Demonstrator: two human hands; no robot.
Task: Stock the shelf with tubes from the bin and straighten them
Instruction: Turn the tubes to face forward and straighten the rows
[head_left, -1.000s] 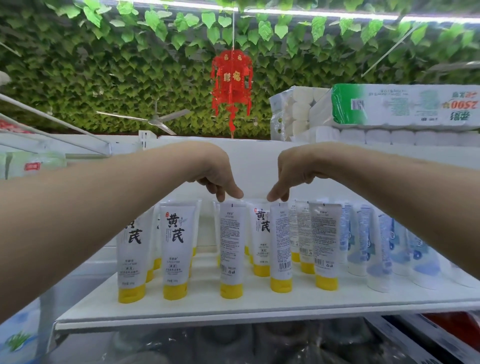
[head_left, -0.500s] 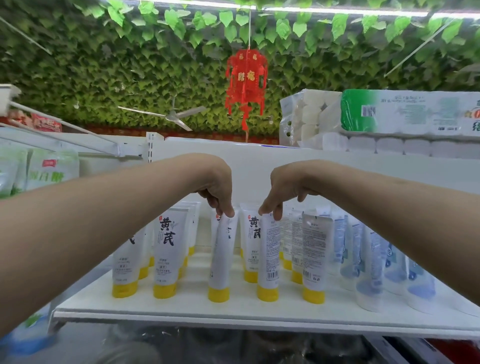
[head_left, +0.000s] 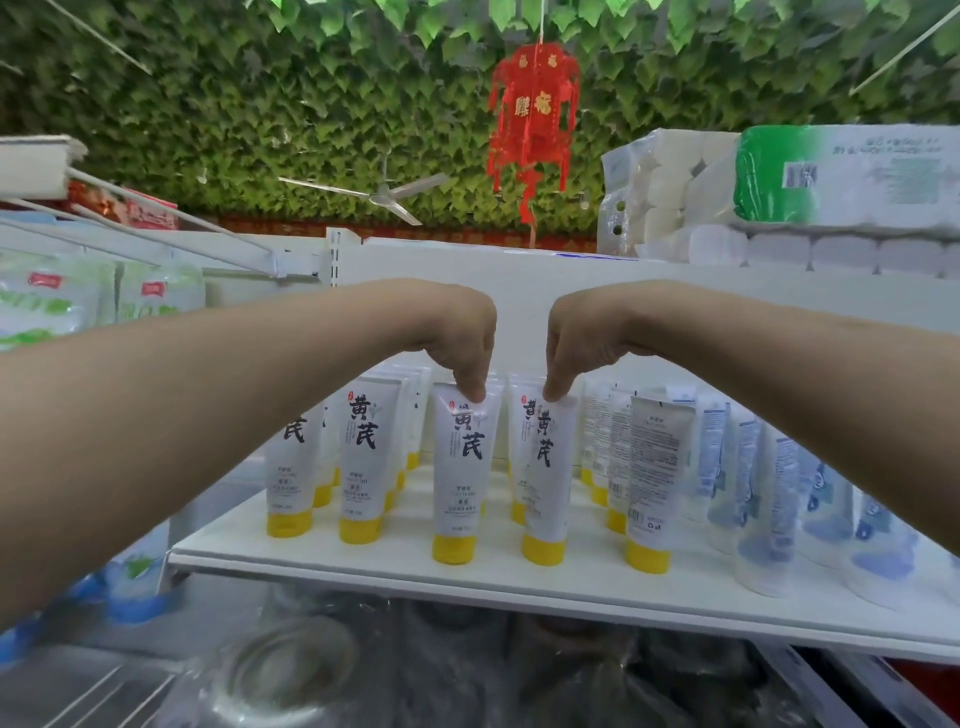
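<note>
Two bare hands reach over a white shelf (head_left: 519, 587), the left hand (head_left: 462, 348) pinching the top of one upright yellow-capped tube (head_left: 464, 473) and the right hand (head_left: 576, 348) pinching its neighbour (head_left: 545, 483), both standing at the front among rows of similar tubes.

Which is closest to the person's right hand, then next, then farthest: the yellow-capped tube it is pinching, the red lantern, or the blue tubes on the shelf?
1. Yellow-capped tube: directly under the right hand, pinched at its top.
2. Blue tubes: on the shelf, to the right.
3. Red lantern: hanging far behind, above.
</note>
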